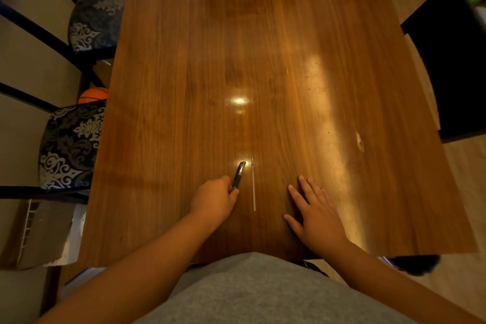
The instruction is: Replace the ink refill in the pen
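Head view: my left grip pinches the pen near the worktop's near edge, right hand flat and open; I'd lift it level, clear of the refill.

My single head camera looks forward and steeply down the desk, close above both my grips, far edge at top.

Left hand curled closed (fingertips pinched); right hand flat, fingers spread.

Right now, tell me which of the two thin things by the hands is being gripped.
The black pen: the left hand holds its near end. The pale refill lies untouched on the table beside it.
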`<state>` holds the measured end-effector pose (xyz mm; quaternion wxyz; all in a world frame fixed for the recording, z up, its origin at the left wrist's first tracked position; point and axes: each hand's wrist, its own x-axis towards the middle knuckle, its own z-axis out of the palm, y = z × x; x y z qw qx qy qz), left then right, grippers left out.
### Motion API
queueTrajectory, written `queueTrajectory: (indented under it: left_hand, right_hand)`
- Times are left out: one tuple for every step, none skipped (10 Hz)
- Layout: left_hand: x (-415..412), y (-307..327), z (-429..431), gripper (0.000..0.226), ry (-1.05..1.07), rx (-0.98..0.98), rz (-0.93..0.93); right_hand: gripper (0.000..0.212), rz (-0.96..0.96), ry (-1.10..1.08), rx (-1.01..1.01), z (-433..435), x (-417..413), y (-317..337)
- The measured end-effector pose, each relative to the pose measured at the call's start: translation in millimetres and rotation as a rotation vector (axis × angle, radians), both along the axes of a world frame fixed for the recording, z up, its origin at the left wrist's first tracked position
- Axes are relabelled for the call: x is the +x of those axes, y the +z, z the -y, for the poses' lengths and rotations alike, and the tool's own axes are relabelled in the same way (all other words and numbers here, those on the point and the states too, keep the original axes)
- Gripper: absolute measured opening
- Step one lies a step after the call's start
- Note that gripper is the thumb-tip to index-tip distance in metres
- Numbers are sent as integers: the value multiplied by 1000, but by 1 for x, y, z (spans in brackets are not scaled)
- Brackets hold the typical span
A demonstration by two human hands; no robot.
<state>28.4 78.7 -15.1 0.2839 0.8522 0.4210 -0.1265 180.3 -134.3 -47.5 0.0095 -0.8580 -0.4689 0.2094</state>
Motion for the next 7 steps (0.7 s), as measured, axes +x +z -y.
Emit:
queueTrajectory:
  left_hand:
    - [2,-2,-1,16,-27,25,-10]
    - [4,-3,-2,18,-58,38,-30]
    - [4,-3,-2,19,-72,32,-39]
    - [2,-2,-1,19,-72,24,-45]
    - [-2,2,0,23,-46,2,-49]
    - [-15,8,3,27,5,-54,-49]
    - [-41,6,11,26,86,-220,-44]
  right_hand:
    - [74,2,-3,4,0,0,0]
    - [73,15,3,1,0,0,0]
    - [73,7,-4,5,-1,-1,1]
    - [73,22,-2,-10,-1,-1,1]
    - [73,14,-9,-11,-3,-1,3]
    - [74,7,-6,-21,-3,-1,2]
    - [73,-1,-12,-66,-6,0,10]
